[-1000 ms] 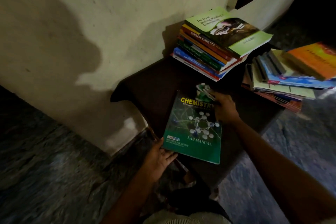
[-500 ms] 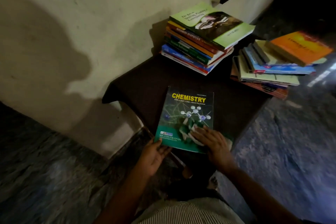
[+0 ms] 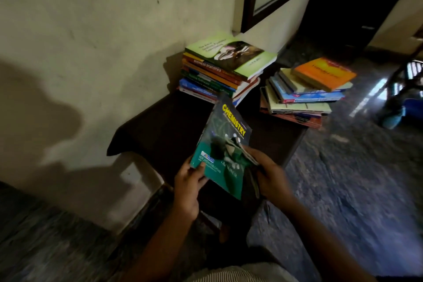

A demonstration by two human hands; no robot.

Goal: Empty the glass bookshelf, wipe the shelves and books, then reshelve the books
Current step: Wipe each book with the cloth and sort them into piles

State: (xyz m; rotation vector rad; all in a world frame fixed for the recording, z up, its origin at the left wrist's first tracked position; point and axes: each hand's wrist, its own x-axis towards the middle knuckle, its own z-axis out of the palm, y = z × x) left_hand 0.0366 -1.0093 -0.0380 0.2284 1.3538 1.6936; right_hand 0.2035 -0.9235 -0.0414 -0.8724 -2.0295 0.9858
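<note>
Over on the left it's just a pale plaster wall [image 3: 103, 30] with a big shadow across it, and a dark brown low table [image 3: 160, 126] pushed up against it. Left hand [image 3: 186, 186] pinches the bottom corner of the green paperback chemistry lab manual [image 3: 225, 130], thumb on the cover, fingers tucked behind. So the book's lifted off the table and tilted up, I'd guess to reach it better or flip it. Right hand [image 3: 272, 174] is curled around a bunched green-and-white cloth [image 3: 235, 150] pressed to the lower cover, looks like mid-wipe. Further back sits a tall book stack with a lime-green cover on top [image 3: 231, 57], hard against the wall. Right of it is a messier stack topped by an orange book [image 3: 320, 73] at the table's end. Probably wiped and unwiped piles, can't tell which is which. Dark-framed window [image 3: 248, 7] above, mottled grey stone floor [image 3: 343, 178] off right, pretty dim room.
</note>
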